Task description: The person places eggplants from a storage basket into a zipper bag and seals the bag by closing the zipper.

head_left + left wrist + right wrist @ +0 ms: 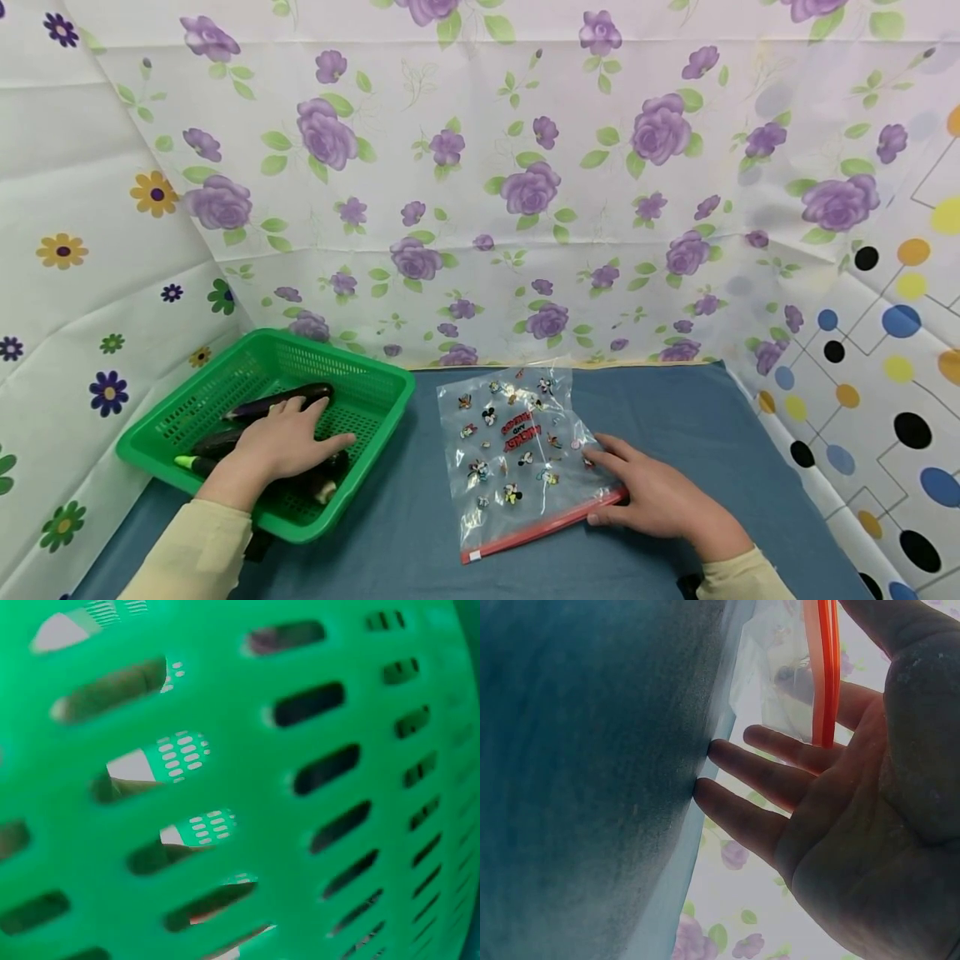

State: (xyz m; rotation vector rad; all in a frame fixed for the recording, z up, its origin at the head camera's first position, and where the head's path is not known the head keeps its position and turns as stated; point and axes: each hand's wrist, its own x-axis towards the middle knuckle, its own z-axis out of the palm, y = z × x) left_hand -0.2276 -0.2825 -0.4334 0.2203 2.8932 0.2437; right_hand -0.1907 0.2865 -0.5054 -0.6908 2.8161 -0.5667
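My left hand (pixel 288 442) reaches into a green plastic basket (pixel 360 367), its thumb spread wide over the dark eggplants. One eggplant (pixel 281 401) lies just beyond the fingertips; another (pixel 217 443) with a pale green stem end (pixel 184 461) shows left of the wrist. More lie partly hidden beneath the hand. On the right, a clear zip bag (pixel 502 450) with cartoon prints and a red slider strip (pixel 540 525) lies flat. My right hand (pixel 656 492) is at its right corner, fingers extended over the plastic and thumb below the strip's end. Basket wall (pixel 247 772) fills the left wrist view.
A blue cloth (pixel 390 517) covers the table. Behind it hangs a white sheet with purple roses (pixel 480 200). Patterned sheets also flank both sides, flowers on the left and coloured dots on the right. The basket stands close to the left sheet.
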